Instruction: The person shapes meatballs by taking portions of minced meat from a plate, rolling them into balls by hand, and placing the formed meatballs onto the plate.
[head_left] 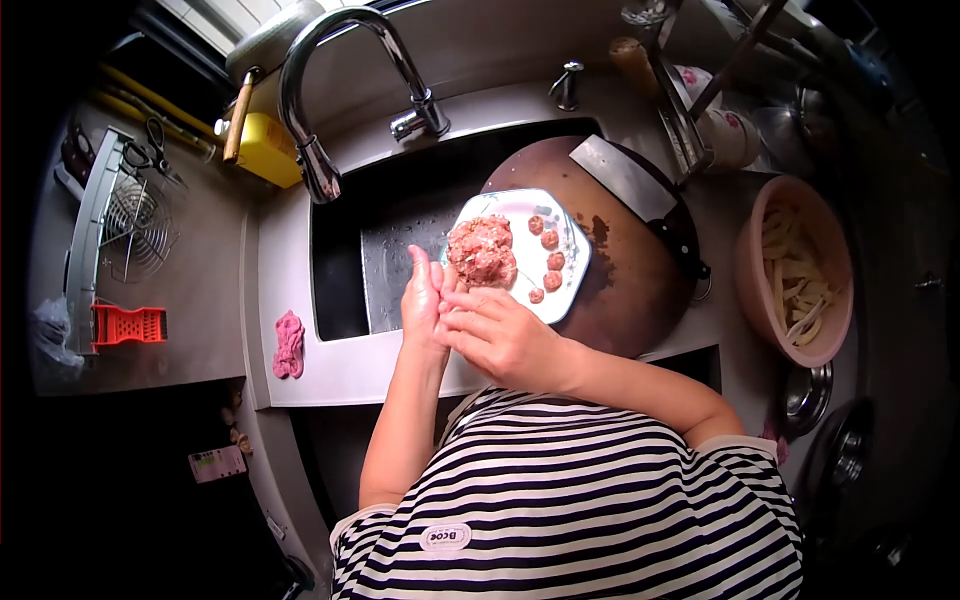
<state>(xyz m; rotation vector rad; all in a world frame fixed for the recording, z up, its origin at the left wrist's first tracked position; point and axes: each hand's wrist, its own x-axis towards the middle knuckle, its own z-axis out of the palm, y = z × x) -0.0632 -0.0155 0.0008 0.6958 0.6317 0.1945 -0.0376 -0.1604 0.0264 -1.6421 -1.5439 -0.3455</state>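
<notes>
My left hand is held palm up at the plate's near left edge, thumb stretched away from the fingers. Over that palm, my right hand bends its fingers together; whatever lies between the two hands is hidden. Just beyond them is a white plate with a patterned rim. A mound of raw minced meat fills its left part, and several small meatballs form a curved row on the right. The plate rests partly on a round wooden cutting board and reaches over the sink.
A cleaver lies across the board's far right edge. Behind the sink rises a curved faucet. At right stands a pink bowl of pale strips. A pink cloth and a red grater lie at left.
</notes>
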